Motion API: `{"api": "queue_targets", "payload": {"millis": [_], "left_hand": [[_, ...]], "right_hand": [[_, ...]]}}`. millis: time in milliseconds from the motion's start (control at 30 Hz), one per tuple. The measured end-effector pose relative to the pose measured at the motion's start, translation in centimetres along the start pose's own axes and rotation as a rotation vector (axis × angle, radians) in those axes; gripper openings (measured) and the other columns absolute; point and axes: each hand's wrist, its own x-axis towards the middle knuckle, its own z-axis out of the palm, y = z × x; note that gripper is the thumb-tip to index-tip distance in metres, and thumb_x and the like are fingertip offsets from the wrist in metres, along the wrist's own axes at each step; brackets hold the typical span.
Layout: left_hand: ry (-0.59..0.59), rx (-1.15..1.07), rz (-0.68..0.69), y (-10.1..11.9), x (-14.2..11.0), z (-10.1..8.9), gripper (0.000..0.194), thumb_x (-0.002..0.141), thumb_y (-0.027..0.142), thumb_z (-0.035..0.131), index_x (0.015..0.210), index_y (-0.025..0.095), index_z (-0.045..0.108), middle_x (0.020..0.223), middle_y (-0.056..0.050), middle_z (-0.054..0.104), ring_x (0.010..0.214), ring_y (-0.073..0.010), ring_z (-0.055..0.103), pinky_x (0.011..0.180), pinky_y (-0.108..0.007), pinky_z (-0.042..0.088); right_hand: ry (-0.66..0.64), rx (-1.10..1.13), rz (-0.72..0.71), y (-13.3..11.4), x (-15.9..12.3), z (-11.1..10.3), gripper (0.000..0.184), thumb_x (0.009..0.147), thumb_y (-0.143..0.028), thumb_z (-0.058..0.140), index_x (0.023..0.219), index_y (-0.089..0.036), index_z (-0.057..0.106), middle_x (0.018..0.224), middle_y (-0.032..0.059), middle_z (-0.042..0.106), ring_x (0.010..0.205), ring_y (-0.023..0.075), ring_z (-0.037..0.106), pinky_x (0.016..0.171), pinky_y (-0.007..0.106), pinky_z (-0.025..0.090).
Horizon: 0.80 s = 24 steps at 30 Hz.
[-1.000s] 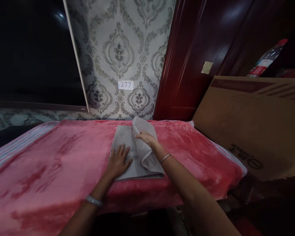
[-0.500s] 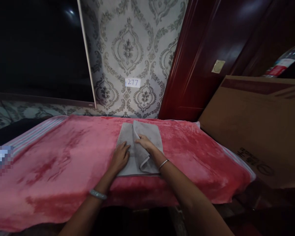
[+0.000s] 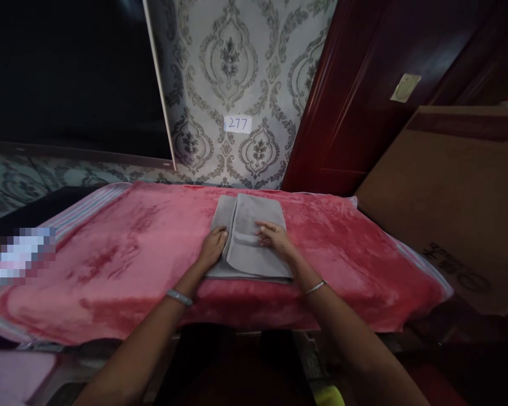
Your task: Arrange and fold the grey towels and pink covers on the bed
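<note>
A folded grey towel (image 3: 258,260) lies on a red-pink plush blanket (image 3: 152,254). Its upper flap covers the right and middle part, and a narrow strip of the lower layer shows on the left. My left hand (image 3: 213,248) is closed at the towel's left side, fingers at the fold's edge beside the flap. Over the right half of the flap is my right hand (image 3: 276,238), its fingers slightly bent and apart, fingertips at the cloth near a raised crease. A bracelet is on each wrist.
A large cardboard box (image 3: 457,203) stands at the right, against a dark red wooden door panel (image 3: 342,113). A black television screen (image 3: 68,79) fills the upper left. A paper label (image 3: 237,124) reading 277 is on the patterned wall. A pink surface (image 3: 17,372) shows at lower left.
The towel's upper flap, bunched at its near corner before, now lies flatter to the right. My right hand has let go of the flap's edge; my left hand has closed at the left side.
</note>
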Motion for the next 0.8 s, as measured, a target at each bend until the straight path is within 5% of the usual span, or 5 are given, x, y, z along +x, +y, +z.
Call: {"api": "queue_targets", "payload": {"millis": [167,267,467,600,800], "left_hand": [[-0.159,0.087,-0.157,1.8,3.0,-0.6,0.031,0.088,0.040,0.060,0.085,0.014,0.075,0.088,-0.008,0.076,0.094,-0.0246,0.070,0.086,-0.032,0.053],[-0.208,0.119,-0.260,2.1,4.8,0.1,0.027,0.080,0.040,0.071,0.078,0.013,0.073,0.079,-0.010,0.074,0.087,-0.0274,0.071,0.076,-0.031,0.052],[-0.215,0.092,-0.343,2.8,4.8,0.4,0.019,0.080,0.028,0.069,0.086,0.011,0.075,0.090,-0.013,0.076,0.092,-0.0268,0.071,0.077,-0.030,0.052],[-0.183,0.012,-0.374,2.9,3.6,-0.2,0.026,0.087,0.029,0.061,0.098,0.011,0.076,0.090,-0.009,0.077,0.082,-0.0217,0.071,0.068,-0.026,0.053],[-0.153,-0.059,-0.424,2.1,3.1,0.0,0.015,0.079,0.026,0.066,0.082,0.013,0.073,0.076,-0.008,0.073,0.075,-0.0234,0.070,0.060,-0.026,0.051]], "right_hand": [[0.385,-0.211,-0.061,1.6,-3.3,-6.9,0.050,0.079,-0.051,0.063,0.118,-0.020,0.067,0.099,0.0070,0.072,0.081,0.0166,0.065,0.066,0.026,0.051],[0.426,-0.259,-0.010,3.2,-5.1,-9.2,0.054,0.079,-0.053,0.061,0.121,-0.018,0.066,0.105,0.0097,0.072,0.089,0.0201,0.067,0.072,0.030,0.053],[0.352,-0.385,-0.003,5.1,-6.2,-8.2,0.048,0.085,-0.042,0.062,0.127,-0.020,0.066,0.121,0.0093,0.072,0.110,0.0218,0.065,0.097,0.037,0.051],[0.289,-0.541,-0.032,5.1,-5.9,-7.1,0.051,0.091,-0.041,0.059,0.136,-0.018,0.062,0.112,0.0086,0.074,0.103,0.0213,0.067,0.094,0.035,0.053],[0.363,-0.631,-0.070,5.3,-5.7,-6.5,0.045,0.089,-0.037,0.061,0.129,-0.018,0.067,0.108,0.0078,0.075,0.097,0.0223,0.068,0.090,0.036,0.054]]}}
